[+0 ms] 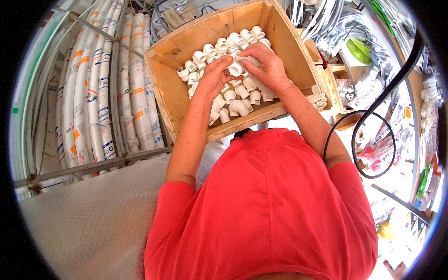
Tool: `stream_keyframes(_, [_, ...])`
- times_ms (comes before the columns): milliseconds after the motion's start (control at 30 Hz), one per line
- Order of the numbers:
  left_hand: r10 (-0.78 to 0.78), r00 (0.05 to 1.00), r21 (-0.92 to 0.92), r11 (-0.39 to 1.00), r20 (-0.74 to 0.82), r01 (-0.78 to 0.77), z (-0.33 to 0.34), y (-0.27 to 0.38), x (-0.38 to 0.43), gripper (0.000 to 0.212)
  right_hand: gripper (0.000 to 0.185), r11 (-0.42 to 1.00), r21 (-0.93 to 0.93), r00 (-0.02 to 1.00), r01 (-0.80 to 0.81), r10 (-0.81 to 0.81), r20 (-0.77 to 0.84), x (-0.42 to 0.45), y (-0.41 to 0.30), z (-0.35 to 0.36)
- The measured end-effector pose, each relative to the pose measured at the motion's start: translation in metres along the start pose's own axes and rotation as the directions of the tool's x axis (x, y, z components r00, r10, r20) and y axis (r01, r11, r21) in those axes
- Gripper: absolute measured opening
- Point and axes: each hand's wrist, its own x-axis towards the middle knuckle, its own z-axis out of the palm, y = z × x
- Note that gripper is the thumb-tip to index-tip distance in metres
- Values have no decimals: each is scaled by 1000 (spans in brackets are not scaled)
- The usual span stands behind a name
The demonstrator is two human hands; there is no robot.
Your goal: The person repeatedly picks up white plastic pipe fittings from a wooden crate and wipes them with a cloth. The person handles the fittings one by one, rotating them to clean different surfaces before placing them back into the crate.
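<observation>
A wooden box (294, 61) stands tilted in the view before me, with many white plastic pipe elbows (241, 91) loose inside it. Above the pile, my left hand (214, 76) grips one white pipe fitting (235, 70) between thumb and fingers, its round opening facing me. My right hand (266, 65) pinches a greyish cloth (252, 61) and presses it to the upper side of that fitting. Part of the fitting is hidden behind the fingers and the cloth. Several elbows in the pile bear small dark printed marks.
Wrapped long pipes (84, 84) stand in a metal rack (115, 80) on the left. Bubble wrap (94, 217) spreads at lower left. On the right are small wooden bins (332, 87) with fittings, bagged goods (378, 143) and a looped black cable (381, 99) close to my right arm.
</observation>
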Motion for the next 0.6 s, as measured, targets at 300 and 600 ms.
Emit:
stream_keyframes(300, [21,994,-71,997,109,-13,4,3,-1,40,19,975,97,976,-199,206,-70,1,12,3])
stream_keyframes(600, [-2,999,-74,997,41,5,0,-2,3,36,15,994,108,997,-7,15,-70,3,6,0])
